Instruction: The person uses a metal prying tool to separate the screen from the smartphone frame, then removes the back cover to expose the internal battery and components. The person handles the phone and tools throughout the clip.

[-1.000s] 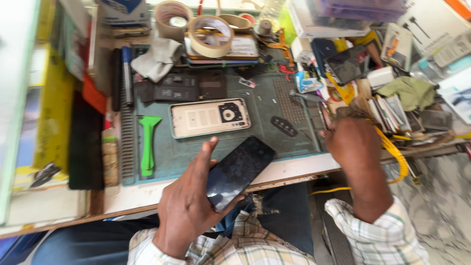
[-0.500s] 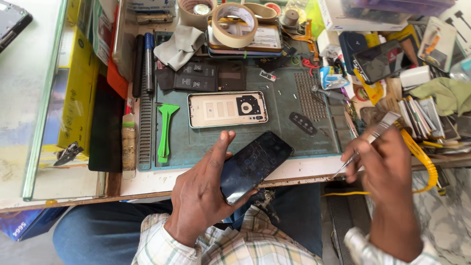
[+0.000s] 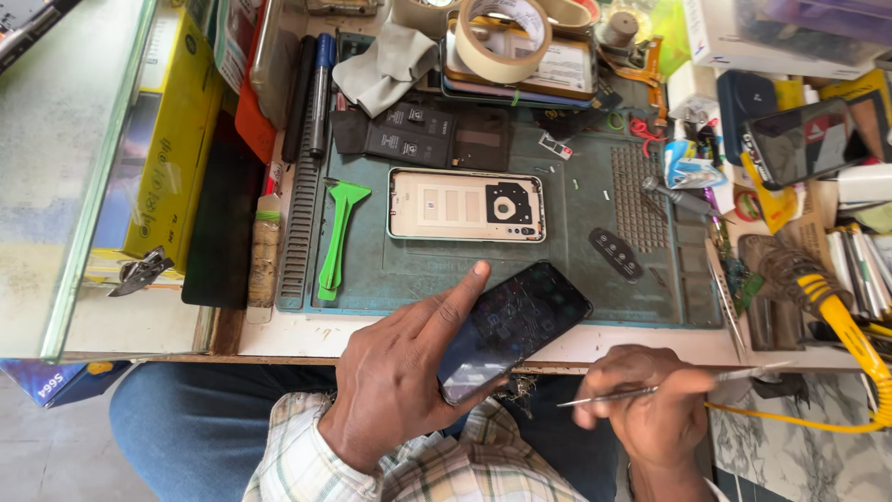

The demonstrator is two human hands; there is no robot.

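head view: cracked dark phone

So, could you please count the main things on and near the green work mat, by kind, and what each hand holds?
Phone with dark cracked screen, in left hand: 1
Metal tweezers, in right hand: 1
Phone back cover on the mat: 1
Green pry tool: 1
Tape rolls: 1
Grey cloth: 1
Total: 6
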